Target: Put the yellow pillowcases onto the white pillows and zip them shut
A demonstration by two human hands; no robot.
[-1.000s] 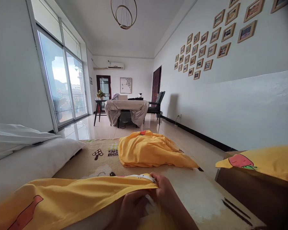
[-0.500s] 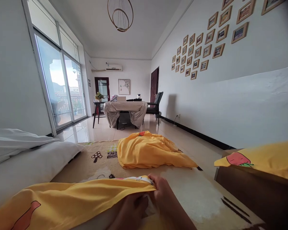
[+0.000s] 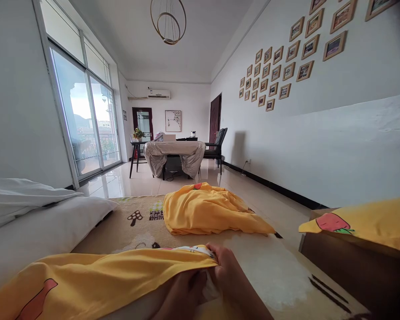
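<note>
A yellow pillowcase [image 3: 110,275] with a carrot print stretches across the foreground, its left part spread over something white. My right hand [image 3: 228,269] is closed on its right end, thumb and fingers pinching the edge beside a white printed patch. Below that edge, my left hand [image 3: 185,291] is curled, partly covered by the cloth and in shadow. What its fingers hold is hidden. A bit of white material [image 3: 209,291] shows between the two hands. Farther off, a crumpled yellow cloth [image 3: 206,211] lies on the beige patterned rug [image 3: 120,235].
White pillows [image 3: 53,218] are at the left. At the right, another yellow printed cloth item [image 3: 370,222] lies on a brown box-like piece [image 3: 346,262]. Beyond the rug stand a covered table [image 3: 175,149] and a black chair [image 3: 216,146]; glass doors [image 3: 86,115] line the left wall.
The view has shifted very slightly. Both hands and the pillowcase stay almost where they were.
</note>
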